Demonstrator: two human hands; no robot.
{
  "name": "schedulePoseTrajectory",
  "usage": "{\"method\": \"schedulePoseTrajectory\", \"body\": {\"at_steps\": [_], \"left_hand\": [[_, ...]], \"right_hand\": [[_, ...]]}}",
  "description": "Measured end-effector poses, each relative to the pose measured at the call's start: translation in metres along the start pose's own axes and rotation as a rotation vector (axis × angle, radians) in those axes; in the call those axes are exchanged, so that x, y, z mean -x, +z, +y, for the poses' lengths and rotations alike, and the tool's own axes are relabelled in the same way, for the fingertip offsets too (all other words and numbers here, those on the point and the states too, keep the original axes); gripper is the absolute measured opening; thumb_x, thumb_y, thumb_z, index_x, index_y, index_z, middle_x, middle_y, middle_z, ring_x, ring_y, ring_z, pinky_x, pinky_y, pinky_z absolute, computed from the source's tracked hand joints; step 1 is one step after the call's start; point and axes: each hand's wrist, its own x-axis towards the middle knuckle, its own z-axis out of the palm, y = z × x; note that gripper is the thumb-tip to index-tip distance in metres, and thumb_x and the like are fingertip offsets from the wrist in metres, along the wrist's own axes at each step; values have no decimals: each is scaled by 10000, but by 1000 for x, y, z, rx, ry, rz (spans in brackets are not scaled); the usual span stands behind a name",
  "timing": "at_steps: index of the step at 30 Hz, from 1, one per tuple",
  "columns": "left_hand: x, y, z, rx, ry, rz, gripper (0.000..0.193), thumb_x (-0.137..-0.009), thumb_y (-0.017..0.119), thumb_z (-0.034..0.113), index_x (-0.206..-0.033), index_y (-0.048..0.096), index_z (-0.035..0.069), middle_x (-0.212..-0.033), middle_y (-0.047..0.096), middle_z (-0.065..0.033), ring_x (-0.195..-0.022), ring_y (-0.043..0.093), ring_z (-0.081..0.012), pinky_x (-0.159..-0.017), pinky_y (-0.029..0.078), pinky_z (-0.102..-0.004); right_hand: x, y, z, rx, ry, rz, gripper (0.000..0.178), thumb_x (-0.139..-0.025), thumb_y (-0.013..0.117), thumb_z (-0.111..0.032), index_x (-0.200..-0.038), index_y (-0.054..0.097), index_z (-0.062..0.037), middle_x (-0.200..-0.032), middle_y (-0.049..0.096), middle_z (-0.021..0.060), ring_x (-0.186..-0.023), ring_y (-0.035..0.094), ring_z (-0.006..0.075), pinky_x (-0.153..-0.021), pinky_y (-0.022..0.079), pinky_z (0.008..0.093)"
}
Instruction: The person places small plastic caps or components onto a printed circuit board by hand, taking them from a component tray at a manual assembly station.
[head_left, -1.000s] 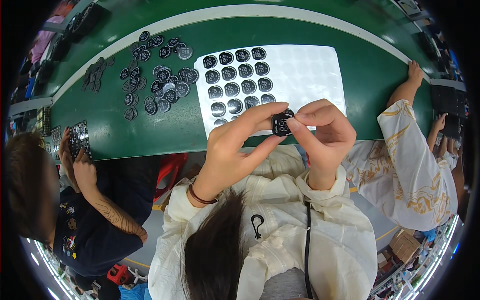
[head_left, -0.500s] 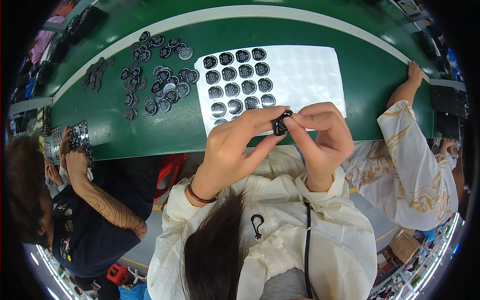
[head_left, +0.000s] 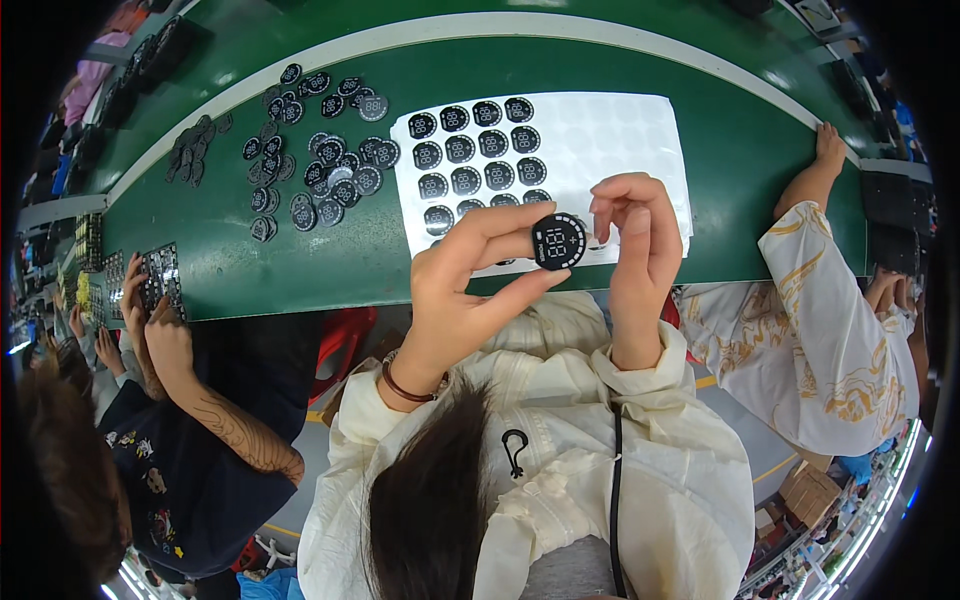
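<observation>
My left hand point(head_left: 465, 265) pinches a round black disc-shaped display piece point(head_left: 559, 242) by its rim between thumb and fingers, its face with white segment digits turned up toward me. Just right of the disc, my right hand point(head_left: 640, 235) is raised with its fingers loosely curled and its thumb apart from them; I see nothing held in it. Both hands are above the near edge of a white sheet point(head_left: 620, 150). Rows of similar round black pieces point(head_left: 490, 142) lie on the sheet's left part, and my left hand hides some of the lowest row.
Loose black discs point(head_left: 330, 150) lie scattered and overlapping left of the sheet, with a darker pile point(head_left: 190, 150) farther left. The green table point(head_left: 740, 150) has a pale curved strip point(head_left: 520, 22) across it. A co-worker at left holds a dark panel point(head_left: 160, 280); another person's arm point(head_left: 805, 185) rests at right.
My right hand has let go of the disc and moved slightly right, its fingers opening. The disc, tilted between both hands before, now faces up in my left hand alone.
</observation>
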Motion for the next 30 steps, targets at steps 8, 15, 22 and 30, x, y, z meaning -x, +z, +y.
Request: {"method": "schedulePoseTrajectory", "body": {"at_steps": [8, 15, 22, 30], "left_hand": [[-3, -1, 5, -36, 33, 35, 459, -700, 727, -45, -1128, 561, -40, -941, 694, -117, -888, 649, -129, -810, 472, -241], [-3, -1, 5, 13, 7, 40, 457, -697, 729, -49, -1122, 561, -49, -966, 686, -129, -878, 651, -129, -804, 476, -236], [-5, -14, -6, -189, 45, 111, 460, -694, 731, -28, -1125, 571, -25, -1077, 639, -152, -958, 631, -214, -845, 474, -303], [-10, -79, -57, -1164, 120, 339, 436, -754, 702, 144, -1157, 576, 32, -1305, 482, -144, -1217, 429, -331, -1008, 325, -423]], "right_hand": [[5, -7, -1, 63, 39, -92, 182, -914, 516, -151, -882, 581, 17, -836, 564, 61, -732, 512, 113, -661, 403, 227], [5, -5, -3, 49, 65, -90, 131, -878, 562, -108, -835, 600, 10, -803, 592, 64, -724, 541, 127, -665, 420, 229], [9, -16, 8, 171, 60, -141, 131, -904, 502, -63, -833, 559, 31, -811, 551, 63, -711, 501, 114, -659, 407, 231], [18, -41, 39, 401, 115, -34, 117, -884, 537, -46, -792, 558, 24, -795, 568, 51, -731, 523, 115, -677, 410, 229]]}}
